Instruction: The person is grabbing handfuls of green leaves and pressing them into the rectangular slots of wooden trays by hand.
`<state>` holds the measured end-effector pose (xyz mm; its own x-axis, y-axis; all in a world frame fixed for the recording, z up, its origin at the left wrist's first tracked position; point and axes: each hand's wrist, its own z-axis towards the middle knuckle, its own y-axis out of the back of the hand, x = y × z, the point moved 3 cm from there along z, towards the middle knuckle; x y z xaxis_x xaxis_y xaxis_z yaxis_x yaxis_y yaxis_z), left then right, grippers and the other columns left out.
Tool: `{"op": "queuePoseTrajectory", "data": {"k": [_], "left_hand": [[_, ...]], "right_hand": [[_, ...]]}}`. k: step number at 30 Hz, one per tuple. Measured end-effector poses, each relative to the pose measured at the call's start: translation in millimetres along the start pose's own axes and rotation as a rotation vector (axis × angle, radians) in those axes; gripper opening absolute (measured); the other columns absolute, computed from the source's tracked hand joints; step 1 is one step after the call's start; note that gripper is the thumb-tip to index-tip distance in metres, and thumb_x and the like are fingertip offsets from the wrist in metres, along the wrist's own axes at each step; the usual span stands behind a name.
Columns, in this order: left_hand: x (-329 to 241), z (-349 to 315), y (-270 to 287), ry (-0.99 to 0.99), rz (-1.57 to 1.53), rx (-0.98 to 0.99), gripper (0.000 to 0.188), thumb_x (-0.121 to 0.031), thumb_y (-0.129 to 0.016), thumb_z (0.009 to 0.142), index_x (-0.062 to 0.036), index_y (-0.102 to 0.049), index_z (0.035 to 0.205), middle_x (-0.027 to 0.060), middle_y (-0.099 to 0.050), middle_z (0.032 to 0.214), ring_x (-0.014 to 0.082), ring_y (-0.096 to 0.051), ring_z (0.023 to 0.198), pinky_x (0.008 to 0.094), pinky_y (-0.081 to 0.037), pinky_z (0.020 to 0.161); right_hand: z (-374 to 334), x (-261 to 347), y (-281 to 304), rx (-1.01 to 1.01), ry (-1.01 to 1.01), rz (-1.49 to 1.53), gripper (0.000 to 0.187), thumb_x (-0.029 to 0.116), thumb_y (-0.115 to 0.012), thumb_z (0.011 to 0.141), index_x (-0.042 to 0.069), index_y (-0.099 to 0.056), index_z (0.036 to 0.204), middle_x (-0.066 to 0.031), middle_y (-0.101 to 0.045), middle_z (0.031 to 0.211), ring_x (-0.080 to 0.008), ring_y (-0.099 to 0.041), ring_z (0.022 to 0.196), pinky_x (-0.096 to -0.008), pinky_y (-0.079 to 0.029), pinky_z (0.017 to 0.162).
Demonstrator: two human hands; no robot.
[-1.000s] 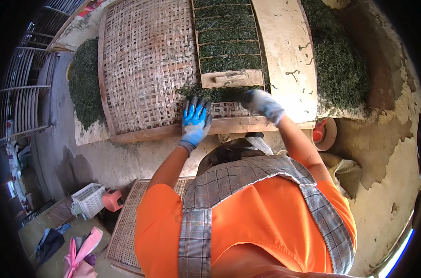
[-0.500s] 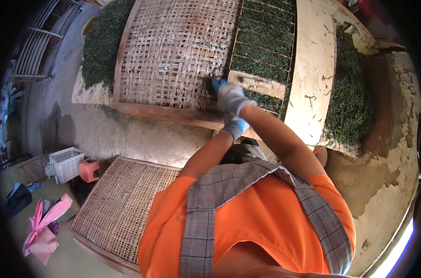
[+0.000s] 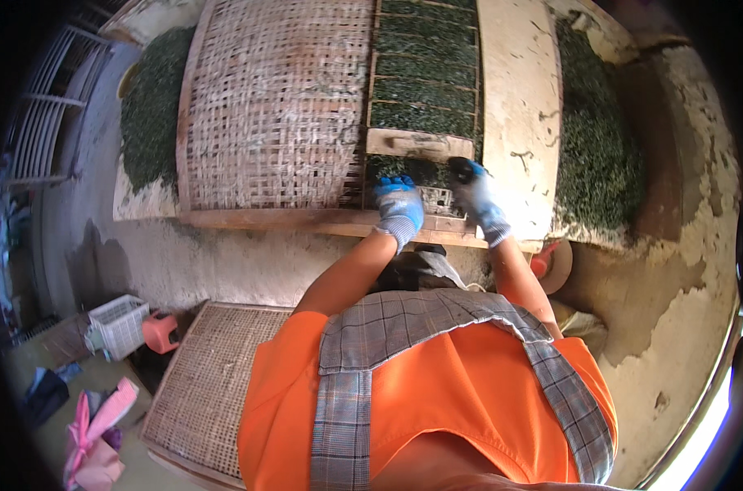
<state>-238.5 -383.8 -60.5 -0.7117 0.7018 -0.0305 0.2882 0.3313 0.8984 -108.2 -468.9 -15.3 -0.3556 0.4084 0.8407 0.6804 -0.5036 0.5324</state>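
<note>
My left hand (image 3: 399,209), in a grey-and-blue glove, is at the near left corner of a slatted frame (image 3: 371,86). Its blue fingertips are bunched and curled over the near compartment; what lies under them is hidden. My right hand (image 3: 479,200), gloved alike, is smeared by motion at the frame's near right side, its dark fingertips by the leaf shreds (image 3: 421,169) there. Pale woven mesh shows between the hands. Just beyond them, a flat wooden board with a handle (image 3: 421,144) lies across the frame. Dark green shreds fill the compartments farther off.
A large woven tray (image 3: 277,106) lies left of the frame, and a pale board (image 3: 520,106) with scattered shreds lies right. Green heaps (image 3: 150,106) (image 3: 601,147) flank both. Behind me are another woven tray (image 3: 216,376), a white basket (image 3: 119,326) and a red stool (image 3: 159,331).
My right hand has moved from the woven tray's edge, across my left arm, to the frame's right side. My arms are now uncrossed, and the view has shifted right.
</note>
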Motion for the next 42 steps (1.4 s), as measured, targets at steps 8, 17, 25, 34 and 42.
{"op": "queuePoseTrajectory", "data": {"k": [8,17,25,34,42], "left_hand": [[52.3,-29.0,49.7,-0.173,-0.417,-0.583,0.043,-0.039,-0.058,0.089,-0.0159,-0.062,0.125,0.0199,-0.052,0.136,0.0408,-0.05,0.124,0.046,-0.04,0.105],[95.1,7.7,22.1,-0.083,-0.611,-0.604,0.04,-0.03,-0.067,0.083,-0.0102,-0.066,0.117,0.0232,-0.043,0.144,0.0399,-0.038,0.134,0.0479,-0.029,0.113],[113.9,-10.0,32.1,-0.096,-1.249,-0.861,0.016,-0.005,-0.063,0.087,-0.0009,-0.068,0.101,0.0156,-0.066,0.097,0.0292,-0.063,0.091,0.0366,-0.051,0.085],[39.0,5.5,43.8,-0.103,-0.978,-0.629,0.022,-0.019,-0.065,0.089,-0.0007,-0.067,0.101,0.0195,-0.067,0.103,0.0318,-0.064,0.094,0.0403,-0.05,0.082],[-173.4,23.2,54.7,-0.269,-1.56,0.01,0.023,-0.005,-0.065,0.091,0.0003,-0.064,0.114,0.0087,-0.068,0.093,0.0125,-0.061,0.075,0.0239,-0.051,0.066]], "right_hand": [[24.7,-9.0,-15.9,0.227,0.092,0.341,0.026,0.009,-0.063,0.091,0.005,-0.066,0.116,-0.0074,-0.069,0.112,-0.0173,-0.064,0.098,-0.0305,-0.052,0.089],[48.1,58.8,-4.1,0.135,0.185,-0.958,0.046,0.018,-0.065,0.081,0.02,-0.061,0.127,-0.0113,-0.058,0.129,-0.0314,-0.054,0.119,-0.0403,-0.047,0.099],[0.5,32.1,-24.7,0.104,0.393,-0.821,0.032,0.014,-0.059,0.081,0.017,-0.065,0.113,-0.0128,-0.063,0.108,-0.0336,-0.06,0.098,-0.0451,-0.049,0.083],[-13.1,34.4,10.4,-0.037,0.582,-0.499,0.035,0.021,-0.059,0.083,0.009,-0.064,0.115,-0.0161,-0.06,0.121,-0.0359,-0.056,0.112,-0.0481,-0.044,0.095],[-30.6,-130.4,234.8,-0.517,0.24,-0.586,0.047,0.022,-0.067,0.068,0.011,-0.062,0.113,-0.0142,-0.06,0.112,-0.0371,-0.056,0.099,-0.0501,-0.045,0.088]]}}
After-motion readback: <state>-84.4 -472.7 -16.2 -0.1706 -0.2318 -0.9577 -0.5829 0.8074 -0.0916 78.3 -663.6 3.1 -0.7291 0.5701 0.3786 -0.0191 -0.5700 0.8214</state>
